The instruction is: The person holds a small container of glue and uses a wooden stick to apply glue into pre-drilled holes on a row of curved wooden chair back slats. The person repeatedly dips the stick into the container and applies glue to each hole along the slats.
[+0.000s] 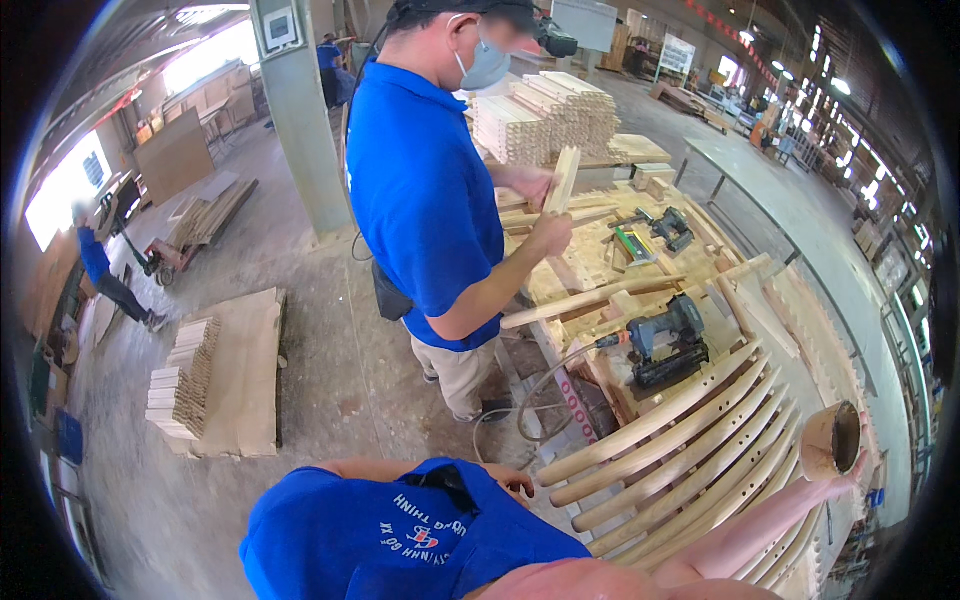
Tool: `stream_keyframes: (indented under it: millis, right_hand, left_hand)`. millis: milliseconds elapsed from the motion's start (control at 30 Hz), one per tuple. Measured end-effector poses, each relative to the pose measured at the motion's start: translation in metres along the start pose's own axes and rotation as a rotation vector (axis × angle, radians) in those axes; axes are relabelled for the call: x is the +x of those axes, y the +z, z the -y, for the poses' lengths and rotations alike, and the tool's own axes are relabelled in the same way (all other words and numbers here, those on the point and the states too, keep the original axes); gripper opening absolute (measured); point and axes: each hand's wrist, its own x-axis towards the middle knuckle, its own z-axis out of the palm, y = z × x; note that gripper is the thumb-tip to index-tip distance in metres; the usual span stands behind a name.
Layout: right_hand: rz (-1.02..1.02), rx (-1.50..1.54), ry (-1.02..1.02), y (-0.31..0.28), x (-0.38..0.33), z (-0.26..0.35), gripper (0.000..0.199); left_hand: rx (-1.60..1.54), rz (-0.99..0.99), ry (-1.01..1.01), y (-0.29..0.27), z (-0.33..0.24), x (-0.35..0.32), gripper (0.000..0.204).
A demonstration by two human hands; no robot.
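Observation:
My right arm reaches out over the slatted wooden pieces, and my right hand (838, 486) is closed around the lower part of a brown, open-topped cylinder (830, 441), like a cardboard tube or can. Most of those fingers are hidden behind it. Several long, curved wooden slats (655, 425), some with small dark holes, lie side by side below that arm. Close to my body, by the slats' left ends, my left hand (512, 481) hangs with loosely bent fingers partly in view; nothing shows in it.
A co-worker (425, 200) in blue stands across, holding short wooden pieces (563, 180). Dark nail guns (668, 340) lie on the workbench (550, 285), with an air hose (540, 400) hanging off its edge. Stacked wood (545, 115) stands behind; more pieces (185, 380) sit on a floor board.

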Motion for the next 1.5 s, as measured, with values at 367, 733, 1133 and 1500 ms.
stream_keyframes:
  millis: [367, 733, 1133, 1500]
  right_hand:
    - [0.273, 0.048, 0.102, -0.047, 0.038, 0.021, 0.046]
    - [0.129, 0.042, 0.080, -0.042, 0.031, 0.015, 0.044]
    - [0.024, -0.014, 0.021, -0.022, 0.019, -0.002, 0.045]
    - [0.326, 0.072, 0.145, -0.051, 0.037, 0.009, 0.041]
  left_hand:
    - [0.060, 0.089, 0.035, -0.017, -0.002, -0.003, 0.047]
    - [-0.284, -0.994, 0.242, -0.144, -0.083, -0.137, 0.033]
    - [-0.256, -0.447, 0.001, -0.097, -0.080, -0.082, 0.036]
    - [-0.147, -0.161, -0.022, -0.071, -0.085, -0.050, 0.035]
